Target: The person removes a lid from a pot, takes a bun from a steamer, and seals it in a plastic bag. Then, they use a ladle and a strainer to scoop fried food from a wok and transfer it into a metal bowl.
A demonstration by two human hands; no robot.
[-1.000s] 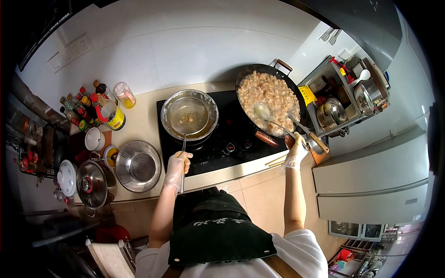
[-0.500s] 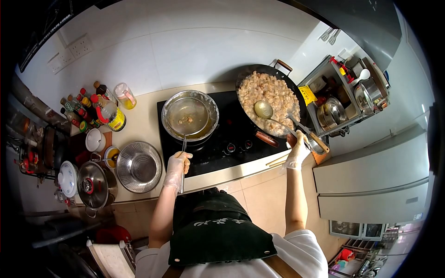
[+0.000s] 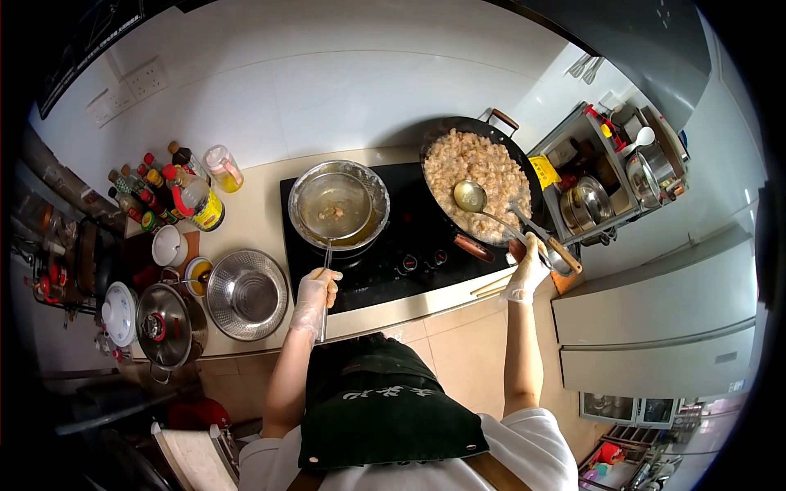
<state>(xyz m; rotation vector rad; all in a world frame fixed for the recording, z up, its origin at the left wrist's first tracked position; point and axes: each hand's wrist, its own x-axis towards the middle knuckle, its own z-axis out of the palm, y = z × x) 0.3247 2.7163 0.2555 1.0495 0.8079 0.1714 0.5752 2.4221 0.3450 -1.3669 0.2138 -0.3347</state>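
Observation:
My left hand [image 3: 315, 296], in a clear plastic glove, is closed round the handle of a round strainer [image 3: 334, 204]. The strainer, with a few light bits in it, rests over a metal pot [image 3: 376, 184] on the black cooktop [image 3: 385, 274]. My right hand [image 3: 528, 274], also gloved, grips the handle of a ladle [image 3: 470, 196]. The ladle's bowl is over the pieces of food [image 3: 475, 159] in a large black wok [image 3: 530, 155]. A wooden-handled spatula [image 3: 563, 255] leans on the wok's rim beside my right hand.
Left of the cooktop stand a perforated metal basin [image 3: 246, 295], a lidded pot [image 3: 164, 326], a white bowl [image 3: 169, 245] and several bottles [image 3: 196, 204]. Chopsticks [image 3: 493, 286] lie at the counter's front edge. A rack [image 3: 602, 225] with pots is right of the wok.
The whole view has shifted very slightly. Both hands keep their holds, and the strainer and ladle stay over the pot and wok.

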